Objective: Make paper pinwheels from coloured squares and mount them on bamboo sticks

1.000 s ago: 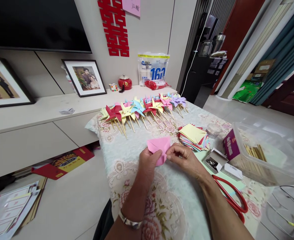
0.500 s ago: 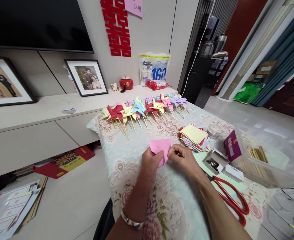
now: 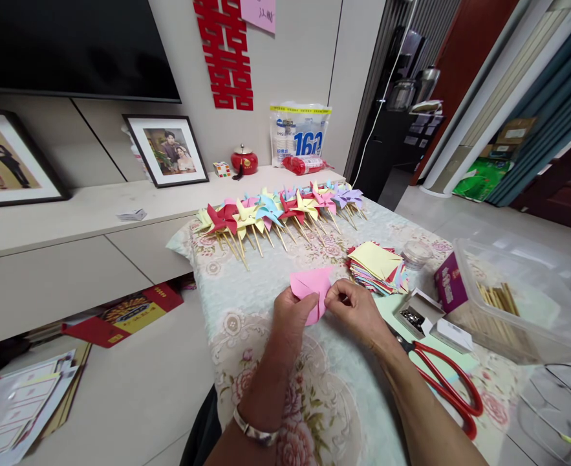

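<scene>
Two hands meet over the counter (image 3: 266,285) in the head view; the left hand (image 3: 290,317) and right hand (image 3: 357,310) each pinch the folded pink paper (image 3: 310,291), held just above the floral cloth; a stack of coloured paper squares (image 3: 377,265) lies near the right hand; a row of pinwheels (image 3: 275,210) lies beyond; red scissors (image 3: 447,385) rest beside the right forearm.

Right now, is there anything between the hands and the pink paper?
No. Both the left hand and the right hand already pinch the pink paper directly, above the floral tablecloth.
</scene>
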The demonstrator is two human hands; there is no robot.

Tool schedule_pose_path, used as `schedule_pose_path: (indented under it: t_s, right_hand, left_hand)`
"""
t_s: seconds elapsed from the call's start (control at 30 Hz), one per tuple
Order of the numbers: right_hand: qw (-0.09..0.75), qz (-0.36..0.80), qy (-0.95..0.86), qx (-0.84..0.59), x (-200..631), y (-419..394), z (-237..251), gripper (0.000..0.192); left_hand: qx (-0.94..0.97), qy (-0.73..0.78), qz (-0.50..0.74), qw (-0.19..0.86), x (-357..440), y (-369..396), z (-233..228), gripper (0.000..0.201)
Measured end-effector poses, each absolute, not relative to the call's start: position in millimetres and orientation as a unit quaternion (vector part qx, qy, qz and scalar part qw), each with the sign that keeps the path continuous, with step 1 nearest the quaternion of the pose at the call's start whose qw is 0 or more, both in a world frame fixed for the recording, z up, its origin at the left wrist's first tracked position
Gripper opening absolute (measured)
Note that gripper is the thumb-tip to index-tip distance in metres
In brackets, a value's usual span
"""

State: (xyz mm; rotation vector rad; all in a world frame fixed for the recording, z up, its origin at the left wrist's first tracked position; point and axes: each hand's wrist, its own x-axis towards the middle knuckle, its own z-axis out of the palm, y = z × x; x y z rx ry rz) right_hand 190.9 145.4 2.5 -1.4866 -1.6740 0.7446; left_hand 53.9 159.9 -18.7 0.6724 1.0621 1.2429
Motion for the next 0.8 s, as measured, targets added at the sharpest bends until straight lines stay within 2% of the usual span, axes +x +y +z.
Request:
schedule_pose_path:
  t_s: [0.8]
  right_hand:
    - [0.382, 0.269, -0.664, -0.584, 189.5, 144.9, 1.5, 0.009]
  left_hand:
    - [0.302, 0.461, 0.536, 0.639, 53.9, 159.4, -18.7, 0.028]
